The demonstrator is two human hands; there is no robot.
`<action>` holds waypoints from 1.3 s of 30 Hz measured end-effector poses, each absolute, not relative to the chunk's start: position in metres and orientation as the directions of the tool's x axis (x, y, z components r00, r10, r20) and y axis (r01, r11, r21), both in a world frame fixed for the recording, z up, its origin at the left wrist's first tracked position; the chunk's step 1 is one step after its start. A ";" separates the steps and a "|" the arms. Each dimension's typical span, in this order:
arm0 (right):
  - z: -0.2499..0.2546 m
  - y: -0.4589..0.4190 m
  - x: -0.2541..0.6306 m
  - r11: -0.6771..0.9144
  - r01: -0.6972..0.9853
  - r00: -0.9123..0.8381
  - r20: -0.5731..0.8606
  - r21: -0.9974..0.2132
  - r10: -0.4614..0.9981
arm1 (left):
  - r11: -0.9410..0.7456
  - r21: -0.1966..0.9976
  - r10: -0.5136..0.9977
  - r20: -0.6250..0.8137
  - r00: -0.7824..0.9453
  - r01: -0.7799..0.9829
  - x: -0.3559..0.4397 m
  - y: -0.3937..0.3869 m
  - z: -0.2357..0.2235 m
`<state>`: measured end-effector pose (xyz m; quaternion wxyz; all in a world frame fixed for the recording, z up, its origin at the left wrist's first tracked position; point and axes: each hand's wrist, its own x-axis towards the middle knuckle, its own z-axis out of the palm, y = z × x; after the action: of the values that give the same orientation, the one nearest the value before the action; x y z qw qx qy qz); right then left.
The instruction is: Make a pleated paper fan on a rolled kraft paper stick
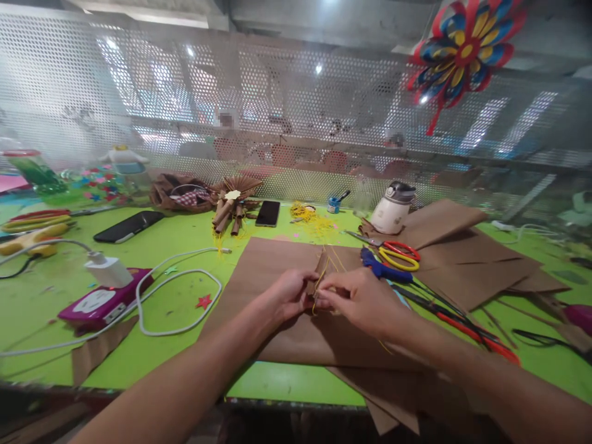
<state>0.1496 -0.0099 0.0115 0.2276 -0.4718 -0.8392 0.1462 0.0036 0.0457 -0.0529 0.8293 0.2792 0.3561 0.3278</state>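
Over a large brown paper sheet [263,265], my left hand [291,294] is closed on a small rolled piece of brown paper [320,262]. Close against it, my right hand [363,299] pinches a thin yellow string [327,262] that runs around the roll. Loose string ends stick up beyond the fingers. The lower part of the roll is hidden by my hands. Right of my hands lie a blue glue gun [383,268] and scissors with red and yellow handles [400,254].
A purple power strip [104,302] with a white cable [180,330] lies left. At the back are a phone [268,213], tangled yellow string [317,223], a paper-roll craft [231,206] and a white bottle [392,209]. Folded brown paper [476,265] and red-handled pliers [478,330] lie right.
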 end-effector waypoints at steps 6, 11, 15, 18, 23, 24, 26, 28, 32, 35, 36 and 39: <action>0.002 -0.034 0.147 0.522 0.788 -0.443 0.289 -0.326 0.849 | 0.634 0.698 0.742 -0.428 0.517 -0.332 0.002 0.046 -0.051; 0.006 -0.014 0.165 0.538 0.732 -0.373 0.416 -0.418 0.829 | 0.666 0.693 0.702 -0.455 0.548 -0.276 0.001 0.044 -0.047; 0.033 0.005 0.179 0.512 0.735 -0.183 0.596 -0.446 0.782 | 0.672 0.709 0.678 -0.472 0.563 -0.215 0.000 0.042 -0.045; 0.046 0.005 0.178 0.517 0.747 -0.204 0.596 -0.417 0.776 | 0.661 0.717 0.688 -0.464 0.557 -0.220 0.000 0.042 -0.045; 0.026 -0.007 0.165 0.583 0.680 -0.395 0.448 -0.445 0.802 | 0.661 0.716 0.681 -0.446 0.581 -0.225 0.001 0.043 -0.047; 0.020 -0.009 0.163 0.581 0.676 -0.403 0.432 -0.454 0.807 | 0.662 0.716 0.675 -0.444 0.590 -0.219 0.001 0.042 -0.047; 0.010 -0.012 0.163 0.569 0.680 -0.397 0.421 -0.462 0.816 | 0.669 0.715 0.663 -0.452 0.597 -0.203 0.002 0.042 -0.047; 0.004 -0.017 0.163 0.560 0.685 -0.388 0.418 -0.466 0.821 | 0.684 0.705 0.650 -0.471 0.596 -0.187 0.003 0.042 -0.047; 0.000 -0.039 0.156 0.547 0.697 -0.385 0.402 -0.464 0.831 | 0.690 0.691 0.662 -0.484 0.572 -0.214 0.006 0.041 -0.050; -0.006 -0.054 0.151 0.532 0.706 -0.389 0.372 -0.468 0.843 | 0.650 0.709 0.708 -0.436 0.556 -0.273 0.006 0.039 -0.050; -0.009 -0.054 0.152 0.520 0.707 -0.373 0.372 -0.480 0.850 | 0.642 0.714 0.712 -0.420 0.563 -0.279 0.005 0.039 -0.049; -0.013 -0.031 0.167 0.450 0.692 -0.184 0.465 -0.565 0.866 | 0.653 0.721 0.675 -0.415 0.610 -0.231 0.004 0.038 -0.048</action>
<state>0.1668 -0.0312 -0.0129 0.3822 -0.5118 -0.7609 0.1140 0.0042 0.0379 -0.0476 0.8392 0.3174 0.3496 0.2698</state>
